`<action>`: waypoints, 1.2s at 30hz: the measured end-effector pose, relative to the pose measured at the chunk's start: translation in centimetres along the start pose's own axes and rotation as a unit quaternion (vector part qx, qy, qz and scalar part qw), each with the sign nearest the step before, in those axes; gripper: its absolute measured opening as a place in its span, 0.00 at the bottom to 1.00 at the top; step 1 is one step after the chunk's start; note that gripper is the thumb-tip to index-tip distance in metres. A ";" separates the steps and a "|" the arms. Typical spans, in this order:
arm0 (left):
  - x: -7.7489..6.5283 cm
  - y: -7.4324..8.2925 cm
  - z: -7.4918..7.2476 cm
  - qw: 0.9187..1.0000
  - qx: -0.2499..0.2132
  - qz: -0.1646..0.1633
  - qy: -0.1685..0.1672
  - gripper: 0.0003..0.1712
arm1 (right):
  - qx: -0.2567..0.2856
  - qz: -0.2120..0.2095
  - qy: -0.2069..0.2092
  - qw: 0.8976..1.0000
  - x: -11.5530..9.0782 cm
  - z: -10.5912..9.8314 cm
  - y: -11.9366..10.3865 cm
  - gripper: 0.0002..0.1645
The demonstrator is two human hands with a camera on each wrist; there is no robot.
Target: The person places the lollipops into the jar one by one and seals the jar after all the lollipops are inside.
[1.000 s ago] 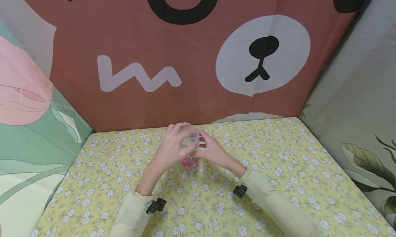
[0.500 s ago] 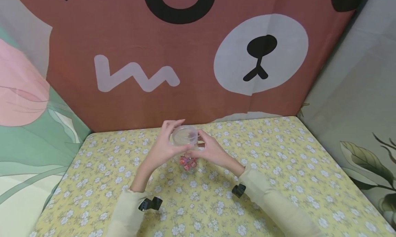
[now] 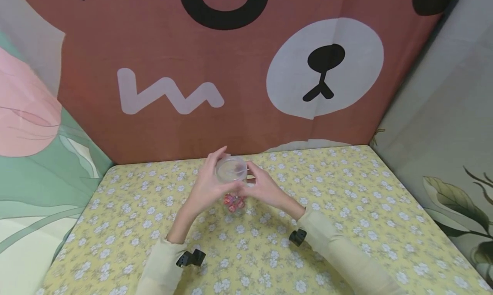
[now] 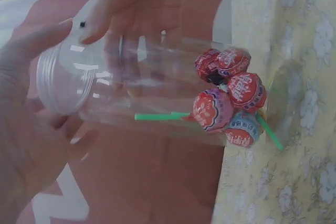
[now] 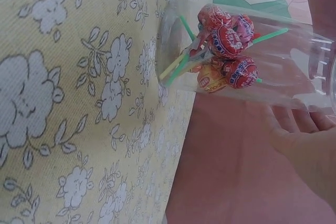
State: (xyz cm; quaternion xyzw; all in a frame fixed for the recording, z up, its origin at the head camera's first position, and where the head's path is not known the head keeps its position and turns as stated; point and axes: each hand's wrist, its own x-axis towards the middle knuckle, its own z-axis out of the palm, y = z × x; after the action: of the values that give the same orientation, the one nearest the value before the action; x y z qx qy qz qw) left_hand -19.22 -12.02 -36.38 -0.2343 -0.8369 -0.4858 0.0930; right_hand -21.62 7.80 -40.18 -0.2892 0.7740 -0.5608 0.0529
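Observation:
A tall clear plastic jar [image 4: 168, 98] stands upright on the table, holding several lollipops [image 4: 212, 109] in red, pink and other wrappers with green sticks at its lower end. Its round clear top with a ribbed rim, the lid [image 3: 231, 169], faces up in the head view. My left hand [image 3: 204, 184] curves around the lid, thumb on the near side and fingers on the far side. Just below, my right hand [image 3: 265, 188] grips the jar's upper body, its fingers [image 5: 299, 119] wrapped around the wall. In the head view, the hands partly hide the jar's body.
A yellow flowered cloth [image 3: 339, 243] covers the table. Behind its far edge hangs a reddish-brown curtain [image 3: 173, 132] with a cartoon bear. Printed fabric panels close off the left and right sides. A small black camera [image 3: 190, 258] sits on each wrist.
My left hand has swung left off the lid's top, uncovering it, then shifted slightly back right around its rim. The right hand and jar have stayed nearly in place.

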 end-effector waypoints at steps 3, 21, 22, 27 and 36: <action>-0.2 -0.2 -0.2 0.998 -0.051 0.005 -0.023 0.51 | 0.001 0.005 0.001 1.000 0.0 0.0 0.0 0.42; 0.0 0.2 0.7 0.999 -0.013 -0.016 0.028 0.56 | 0.000 0.002 0.001 1.000 0.1 -0.1 0.1 0.40; 0.0 0.2 0.8 0.999 -0.011 -0.016 0.039 0.56 | 0.000 0.001 -0.001 1.000 0.1 -0.1 0.0 0.40; -0.1 -0.2 0.3 0.997 -0.071 -0.001 0.027 0.51 | -0.004 0.001 0.002 1.000 0.1 -0.1 -0.3 0.42; -0.4 0.9 -0.9 0.990 -0.137 -0.024 -0.010 0.46 | 0.005 -0.010 0.004 1.000 0.2 0.0 0.0 0.42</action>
State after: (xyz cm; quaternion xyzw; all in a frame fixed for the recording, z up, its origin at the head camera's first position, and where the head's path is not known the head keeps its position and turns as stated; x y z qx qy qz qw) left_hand -18.47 -12.58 -35.39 -0.2294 -0.7688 -0.5956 0.0400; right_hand -21.81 7.74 -40.15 -0.2944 0.7687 -0.5661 0.0453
